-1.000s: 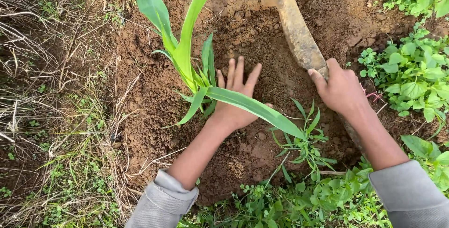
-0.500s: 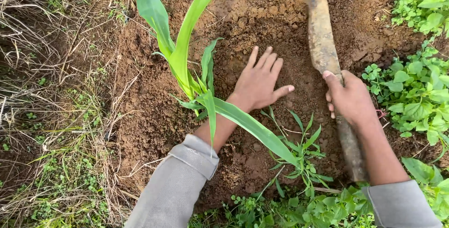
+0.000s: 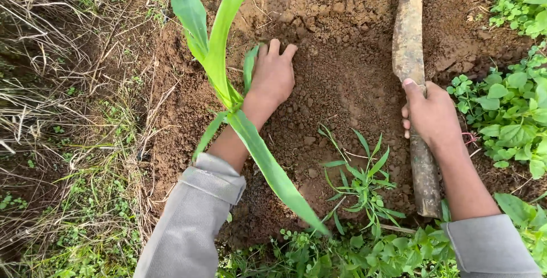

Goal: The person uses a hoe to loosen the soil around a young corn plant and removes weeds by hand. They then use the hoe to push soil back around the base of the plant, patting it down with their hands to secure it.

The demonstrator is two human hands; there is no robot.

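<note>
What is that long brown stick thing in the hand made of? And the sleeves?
The long brown soil-caked tool in the right hand looks like wood, dull and rough, though dirt hides its surface. The grey ribbed-cuff sleeves look like soft knitted fabric, matte.

Loose brown soil [image 3: 347, 78] is lying bare on the ground, with a long muddy tool [image 3: 411, 56] resting on it, dry grass [image 3: 51, 101] lying left, and green weeds [image 3: 507, 113] spreading right.

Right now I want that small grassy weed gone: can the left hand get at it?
Probably yes. The left hand rests on loose soil, and the weed stands nearby on open ground; only the maize leaf crosses the forearm.
</note>
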